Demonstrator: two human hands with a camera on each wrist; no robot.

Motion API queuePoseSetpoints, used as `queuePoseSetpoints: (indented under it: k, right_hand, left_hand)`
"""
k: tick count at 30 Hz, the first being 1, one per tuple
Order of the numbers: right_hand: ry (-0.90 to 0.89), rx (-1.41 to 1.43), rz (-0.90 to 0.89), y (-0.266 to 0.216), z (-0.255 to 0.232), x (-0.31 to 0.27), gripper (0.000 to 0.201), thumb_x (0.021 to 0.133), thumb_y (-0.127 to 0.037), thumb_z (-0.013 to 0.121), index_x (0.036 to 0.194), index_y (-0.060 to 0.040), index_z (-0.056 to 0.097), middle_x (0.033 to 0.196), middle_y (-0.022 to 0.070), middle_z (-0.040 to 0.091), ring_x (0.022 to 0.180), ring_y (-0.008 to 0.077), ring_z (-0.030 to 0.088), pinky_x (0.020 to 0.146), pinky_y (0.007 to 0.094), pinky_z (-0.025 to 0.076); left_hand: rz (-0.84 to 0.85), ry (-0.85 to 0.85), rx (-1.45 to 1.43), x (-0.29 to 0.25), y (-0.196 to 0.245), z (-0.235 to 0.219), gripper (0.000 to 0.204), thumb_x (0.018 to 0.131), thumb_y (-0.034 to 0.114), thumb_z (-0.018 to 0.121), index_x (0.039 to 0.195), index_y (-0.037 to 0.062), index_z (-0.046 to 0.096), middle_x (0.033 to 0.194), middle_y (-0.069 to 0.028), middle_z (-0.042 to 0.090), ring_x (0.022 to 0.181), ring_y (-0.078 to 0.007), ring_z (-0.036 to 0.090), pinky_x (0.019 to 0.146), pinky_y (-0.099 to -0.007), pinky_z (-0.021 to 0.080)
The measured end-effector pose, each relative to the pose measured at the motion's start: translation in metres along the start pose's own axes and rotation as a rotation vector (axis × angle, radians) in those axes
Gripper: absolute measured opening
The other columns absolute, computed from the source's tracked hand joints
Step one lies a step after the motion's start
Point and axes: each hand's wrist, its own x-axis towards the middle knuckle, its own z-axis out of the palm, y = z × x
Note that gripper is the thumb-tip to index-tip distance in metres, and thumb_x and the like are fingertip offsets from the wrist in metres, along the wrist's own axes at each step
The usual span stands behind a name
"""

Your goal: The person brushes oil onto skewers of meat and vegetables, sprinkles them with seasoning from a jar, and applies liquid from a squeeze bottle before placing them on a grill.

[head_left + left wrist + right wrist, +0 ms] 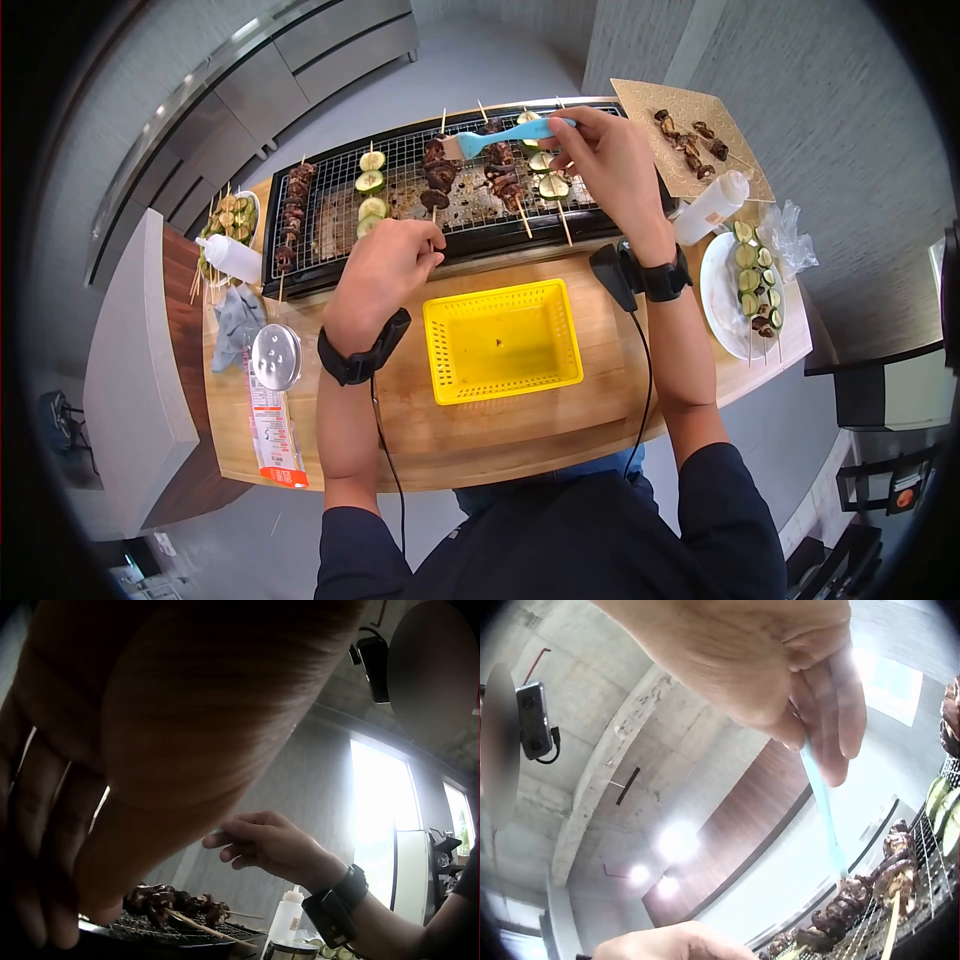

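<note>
My right hand (610, 165) pinches the handle of a light-blue basting brush (515, 132) above the grill. The brush's pale bristles touch the upper part of a skewer of browned, dark pieces (438, 170). In the right wrist view, the blue brush (823, 806) slants down to this skewer from the fingers. Low over the grill's front edge is my left hand (385, 265), with bent fingers right at the lower stick of the same skewer. That stick runs behind the fingertips, so whether they pinch it I cannot tell. Beside it lies a zucchini skewer (371, 185).
The black wire-rack grill (335, 215) holds several more skewers. A yellow basket (500, 345) sits in front. White squeeze bottles (712, 208) stand at both sides. At right are a brown board (735, 135) and a white plate (720, 285); at left, a silver-lidded jar (276, 357) and a cloth (236, 318).
</note>
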Motion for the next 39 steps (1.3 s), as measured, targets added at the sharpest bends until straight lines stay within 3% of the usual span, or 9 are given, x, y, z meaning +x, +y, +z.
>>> queuePoseSetpoints:
  k: [2,3,9,21,23,39]
  right_hand:
    - [-0.01,0.028,-0.005,-0.002,0.006,-0.001,0.02,0.092,-0.013,0.057,0.1,0.0032,0.066,0.076,0.0102,0.071,0.063,0.0131,0.068,0.056,0.0233,0.051]
    - [-0.021,0.055,-0.01,-0.001,0.008,-0.001,0.02,0.092,-0.013,0.057,0.1,0.0033,0.066,0.076,0.0103,0.071,0.063,0.0133,0.068,0.056,0.0233,0.051]
    - [-0.058,-0.053,-0.008,0.003,0.007,0.0,0.02,0.092,-0.013,0.058,0.101,0.0032,0.066,0.075,0.0099,0.071,0.059,0.013,0.067,0.055,0.0238,0.051]
    - [0.008,0.045,-0.002,0.004,0.007,0.001,0.021,0.092,-0.015,0.058,0.102,0.0025,0.066,0.076,0.0091,0.071,0.061,0.0121,0.068,0.055,0.0239,0.05]
    - [-0.004,0.052,-0.005,0.003,0.009,0.0,0.021,0.092,-0.014,0.058,0.102,0.0021,0.066,0.076,0.0094,0.071,0.061,0.0125,0.068,0.055,0.0239,0.05]
    - [0.11,0.017,-0.102,0.003,0.007,0.0,0.021,0.09,-0.014,0.062,0.104,-0.0001,0.069,0.072,0.0116,0.069,0.064,0.0136,0.069,0.055,0.0233,0.049]
  left_hand:
    - [0.057,-0.011,-0.034,0.0,-0.005,0.003,0.015,0.079,0.004,0.067,0.092,-0.0031,0.064,0.069,-0.0124,0.062,0.062,-0.0206,0.061,0.061,-0.0301,0.047]
    - [0.057,-0.011,-0.034,0.0,-0.005,0.003,0.015,0.079,0.004,0.067,0.092,-0.0031,0.064,0.069,-0.0124,0.062,0.062,-0.0206,0.061,0.061,-0.0301,0.047]
    - [0.072,-0.022,0.005,0.0,-0.008,0.006,0.019,0.08,0.003,0.067,0.097,-0.0036,0.065,0.076,-0.0151,0.065,0.067,-0.0229,0.063,0.064,-0.0308,0.05]
    - [0.09,-0.057,0.023,0.002,-0.003,0.008,0.022,0.08,0.003,0.066,0.101,-0.0053,0.065,0.081,-0.0185,0.066,0.072,-0.0256,0.066,0.067,-0.0322,0.051]
    - [0.075,-0.066,-0.014,0.003,-0.005,0.011,0.017,0.08,0.008,0.065,0.093,-0.0025,0.068,0.087,-0.0182,0.067,0.084,-0.0346,0.063,0.078,-0.0404,0.05]
    - [0.111,-0.075,0.043,0.003,-0.009,0.015,0.019,0.082,0.011,0.065,0.096,-0.0018,0.067,0.09,-0.017,0.066,0.091,-0.0339,0.06,0.081,-0.0416,0.048]
